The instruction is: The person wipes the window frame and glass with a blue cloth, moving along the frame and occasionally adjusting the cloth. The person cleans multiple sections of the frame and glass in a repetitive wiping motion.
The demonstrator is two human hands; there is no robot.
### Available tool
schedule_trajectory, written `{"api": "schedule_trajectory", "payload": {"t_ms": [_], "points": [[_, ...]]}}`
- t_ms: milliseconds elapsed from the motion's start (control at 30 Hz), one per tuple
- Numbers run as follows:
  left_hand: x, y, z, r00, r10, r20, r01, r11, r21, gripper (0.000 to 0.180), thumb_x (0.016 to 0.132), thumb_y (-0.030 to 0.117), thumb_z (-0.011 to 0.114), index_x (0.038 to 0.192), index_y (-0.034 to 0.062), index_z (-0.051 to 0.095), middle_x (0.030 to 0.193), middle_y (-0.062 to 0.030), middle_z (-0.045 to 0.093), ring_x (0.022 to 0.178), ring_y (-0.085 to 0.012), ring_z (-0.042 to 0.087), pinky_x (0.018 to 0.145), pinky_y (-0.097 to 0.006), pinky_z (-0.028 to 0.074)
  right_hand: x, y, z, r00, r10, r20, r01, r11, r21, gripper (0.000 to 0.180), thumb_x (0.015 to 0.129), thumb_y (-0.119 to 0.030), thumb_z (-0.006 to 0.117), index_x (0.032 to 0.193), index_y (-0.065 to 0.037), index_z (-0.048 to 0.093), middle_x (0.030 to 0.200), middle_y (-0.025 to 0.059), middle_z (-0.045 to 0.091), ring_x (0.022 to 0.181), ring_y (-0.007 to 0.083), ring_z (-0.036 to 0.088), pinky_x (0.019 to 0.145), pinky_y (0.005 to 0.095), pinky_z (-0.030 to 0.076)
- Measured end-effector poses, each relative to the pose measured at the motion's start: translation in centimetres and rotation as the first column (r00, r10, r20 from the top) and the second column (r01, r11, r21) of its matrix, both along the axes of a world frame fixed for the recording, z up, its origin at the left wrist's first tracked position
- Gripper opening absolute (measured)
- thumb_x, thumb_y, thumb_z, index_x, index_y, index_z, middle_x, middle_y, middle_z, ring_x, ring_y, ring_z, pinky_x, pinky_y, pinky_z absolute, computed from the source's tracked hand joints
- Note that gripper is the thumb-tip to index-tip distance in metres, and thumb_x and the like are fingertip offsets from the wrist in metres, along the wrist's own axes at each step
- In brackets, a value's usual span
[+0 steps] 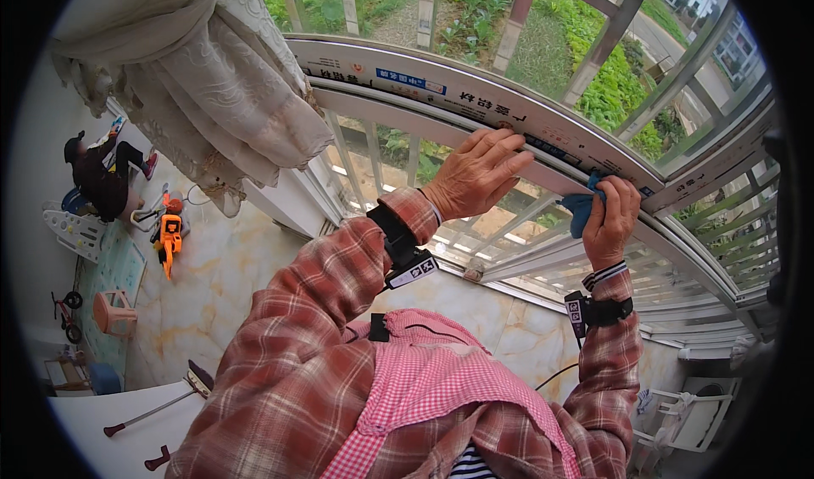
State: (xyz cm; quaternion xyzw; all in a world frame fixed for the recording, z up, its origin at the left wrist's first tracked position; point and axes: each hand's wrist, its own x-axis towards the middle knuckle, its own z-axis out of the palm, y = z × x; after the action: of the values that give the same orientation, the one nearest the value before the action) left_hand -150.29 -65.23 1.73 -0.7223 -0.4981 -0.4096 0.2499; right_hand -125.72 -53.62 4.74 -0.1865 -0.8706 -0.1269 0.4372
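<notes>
The left hand (476, 174), just above the middle of the frame, lies open and nearly flat, its fingers stretched along the pale window frame rail (424, 85) and touching it, with nothing held. To its right, the right hand (612, 218) is closed in a fist around a blue cloth (583, 208), pressing the bunched cloth against the underside of the same rail; only a small fold of the cloth shows beside the fingers, the rest being hidden inside the grip. Each wrist carries a black strap with a small white tag (413, 271), and the plaid sleeves rise from the lower edge over a pink checked apron (432, 386). Along the rail runs a long white sticker strip with a blue patch and red marks, from upper centre down toward the right edge. The metal bars (517, 17) beyond the glass are cut off at the top of the frame, and the rail's right end seems to vanish into the dark rim. In the upper left a white lace curtain (220, 80) hangs bunched. At the far left another person (102, 178) crouches beside an orange toy (170, 233), too small to make out clearly.
</notes>
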Motion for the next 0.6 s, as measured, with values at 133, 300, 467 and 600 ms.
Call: {"api": "schedule_trajectory", "payload": {"t_ms": [133,300,467,600], "points": [[-5.1,-3.0,-0.1,0.985,0.093,0.144,-0.094,0.996,-0.002,0.039,0.077,0.007,0.07,0.115,0.0055,0.061,0.123,-0.0151,0.058,0.118,-0.0345,0.052,0.102,-0.046,0.041,0.2,0.1,-0.3,0.997,-0.053,0.048,0.055,0.998,-0.037,0.014,0.088,-0.004,0.06,0.102,-0.001,0.061,0.109,0.0137,0.061,0.107,0.0367,0.052,0.096,0.0458,0.041],[-6.5,-5.2,-0.6,0.984,0.124,0.129,-0.123,0.992,-0.019,0.05,0.079,0.006,0.068,0.127,0.0064,0.055,0.137,-0.0163,0.05,0.131,-0.0367,0.044,0.11,-0.049,0.032,0.4,0.6,-1.0,0.998,-0.059,0.018,0.06,0.998,-0.025,0.013,0.089,-0.002,0.059,0.102,-0.001,0.061,0.108,0.0148,0.061,0.106,0.0368,0.053,0.097,0.0448,0.041],[1.5,-6.0,-1.7,0.825,-0.349,0.444,0.4,0.916,-0.022,0.059,0.08,0.012,0.069,0.134,0.0038,0.048,0.139,-0.02,0.046,0.13,-0.0385,0.044,0.11,-0.048,0.033,-1.5,-2.2,0.8,0.987,-0.01,-0.161,-0.047,0.936,-0.348,0.011,0.093,-0.001,0.056,0.103,-0.001,0.06,0.109,0.0119,0.061,0.109,0.0264,0.055,0.1,0.0376,0.04],[4.0,-8.2,-2.0,0.616,-0.395,0.682,0.57,0.821,-0.038,0.069,0.086,0.015,0.066,0.146,0.0054,0.033,0.148,-0.0251,0.033,0.135,-0.0432,0.036,0.111,-0.047,0.03,-5.8,-9.4,0.7,0.902,0.168,-0.396,-0.414,0.591,-0.692,0.011,0.096,-0.001,0.053,0.105,0.0,0.06,0.113,0.0086,0.059,0.113,0.0168,0.052,0.1,0.0292,0.038]]}}
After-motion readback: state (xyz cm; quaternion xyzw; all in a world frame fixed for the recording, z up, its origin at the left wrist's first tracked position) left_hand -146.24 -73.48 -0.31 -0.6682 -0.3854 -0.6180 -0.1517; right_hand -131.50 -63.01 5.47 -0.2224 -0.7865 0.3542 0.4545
